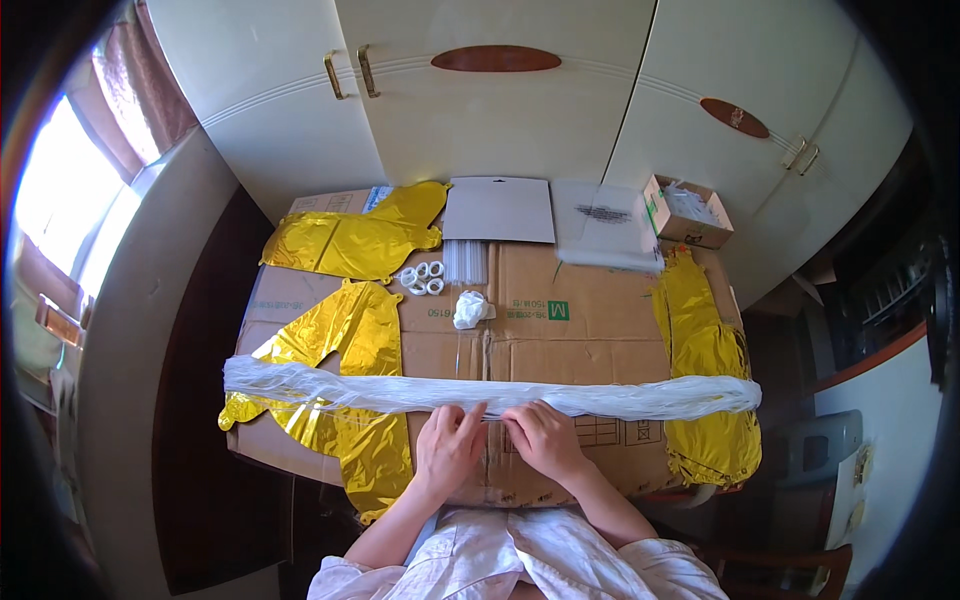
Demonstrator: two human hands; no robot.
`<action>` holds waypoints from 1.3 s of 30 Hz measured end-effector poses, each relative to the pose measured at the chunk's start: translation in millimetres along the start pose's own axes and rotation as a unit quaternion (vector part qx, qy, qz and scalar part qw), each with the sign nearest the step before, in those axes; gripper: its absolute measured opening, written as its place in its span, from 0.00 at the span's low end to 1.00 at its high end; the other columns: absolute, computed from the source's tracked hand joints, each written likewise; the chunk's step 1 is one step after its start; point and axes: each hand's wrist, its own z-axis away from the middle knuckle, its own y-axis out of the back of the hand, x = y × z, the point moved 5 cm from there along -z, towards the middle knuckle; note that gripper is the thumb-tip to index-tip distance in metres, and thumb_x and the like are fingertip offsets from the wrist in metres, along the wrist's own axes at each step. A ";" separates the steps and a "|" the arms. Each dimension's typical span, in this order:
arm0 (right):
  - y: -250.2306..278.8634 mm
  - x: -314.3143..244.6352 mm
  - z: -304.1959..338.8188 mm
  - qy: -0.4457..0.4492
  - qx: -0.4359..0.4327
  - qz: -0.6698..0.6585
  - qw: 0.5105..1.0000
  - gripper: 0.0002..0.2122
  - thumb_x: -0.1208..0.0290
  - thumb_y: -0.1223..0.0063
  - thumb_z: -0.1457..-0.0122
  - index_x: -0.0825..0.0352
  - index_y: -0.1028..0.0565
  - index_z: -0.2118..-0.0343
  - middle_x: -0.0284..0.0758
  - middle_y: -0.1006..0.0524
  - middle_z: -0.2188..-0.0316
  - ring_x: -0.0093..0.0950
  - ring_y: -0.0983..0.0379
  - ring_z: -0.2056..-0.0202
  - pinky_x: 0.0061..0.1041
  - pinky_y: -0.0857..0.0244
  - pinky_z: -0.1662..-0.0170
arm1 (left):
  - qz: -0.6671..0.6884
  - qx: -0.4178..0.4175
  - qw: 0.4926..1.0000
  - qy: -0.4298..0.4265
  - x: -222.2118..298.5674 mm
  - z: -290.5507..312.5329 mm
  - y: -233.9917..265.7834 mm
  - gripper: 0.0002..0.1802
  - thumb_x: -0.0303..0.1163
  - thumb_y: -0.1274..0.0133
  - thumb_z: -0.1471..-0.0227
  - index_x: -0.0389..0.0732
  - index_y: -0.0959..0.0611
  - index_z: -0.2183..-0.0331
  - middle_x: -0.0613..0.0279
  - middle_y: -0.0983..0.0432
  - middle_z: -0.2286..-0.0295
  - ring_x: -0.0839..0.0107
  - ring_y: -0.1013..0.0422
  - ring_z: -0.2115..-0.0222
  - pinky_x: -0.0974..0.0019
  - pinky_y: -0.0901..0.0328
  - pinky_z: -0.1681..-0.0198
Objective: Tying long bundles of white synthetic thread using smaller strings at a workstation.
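A long skein of white strands [620, 399] stretches from left to right across the cardboard, its ends lying over gold foil. At its near edge, around the middle, both my hands work close together. My left hand [450, 447] is closed, its thumb and forefinger at some of the strands. My right hand [545, 438] is curled beside it, fingertips pinched on strands at the same edge. The fingertips partly cover what they grip. Beyond the skein lies a crumpled white bundle [470, 309], with a thin line running from it toward the skein.
Flat gold foil balloons [368, 440] lie at left, with another gold foil piece [705, 350] at right. Farther back are several white rings [421, 278], clear sticks [465, 263], a grey card [500, 210], a clear plastic bag [606, 235] and an open box [700, 238].
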 end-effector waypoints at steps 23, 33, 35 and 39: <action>23.9 -4.6 7.0 0.036 -0.222 -0.429 0.875 0.17 0.70 0.43 0.56 0.66 0.28 0.61 0.36 0.27 0.65 0.35 0.31 0.63 0.30 0.38 0.58 | 0.316 -0.121 0.923 -0.184 95.4 -27.1 51.4 0.05 0.26 0.44 0.57 0.39 0.21 0.73 0.60 0.28 0.77 0.65 0.28 0.75 0.66 0.32 0.73; 33.8 22.4 19.5 -0.035 -0.157 -0.298 0.941 0.07 0.68 0.43 0.49 0.66 0.27 0.76 0.34 0.28 0.76 0.30 0.30 0.68 0.28 0.37 0.62 | 0.865 0.054 0.429 0.254 14.6 -14.3 58.0 0.20 0.20 0.57 0.49 0.33 0.27 0.53 0.54 0.29 0.57 0.74 0.33 0.61 0.70 0.39 0.61; 39.0 17.3 21.0 -0.031 -0.129 -0.250 0.959 0.07 0.69 0.44 0.48 0.67 0.27 0.76 0.34 0.27 0.74 0.30 0.30 0.67 0.29 0.37 0.62 | 0.717 0.109 0.644 0.243 -5.7 -7.5 51.2 0.25 0.19 0.57 0.51 0.35 0.32 0.48 0.54 0.34 0.52 0.73 0.35 0.59 0.68 0.40 0.58; 49.9 8.3 23.2 -0.039 -0.128 -0.351 0.927 0.06 0.70 0.44 0.47 0.66 0.26 0.76 0.35 0.24 0.74 0.30 0.27 0.70 0.29 0.34 0.61 | 0.108 0.064 0.991 0.037 2.2 -17.5 74.4 0.16 0.23 0.50 0.58 0.39 0.23 0.62 0.59 0.26 0.67 0.63 0.34 0.68 0.65 0.41 0.61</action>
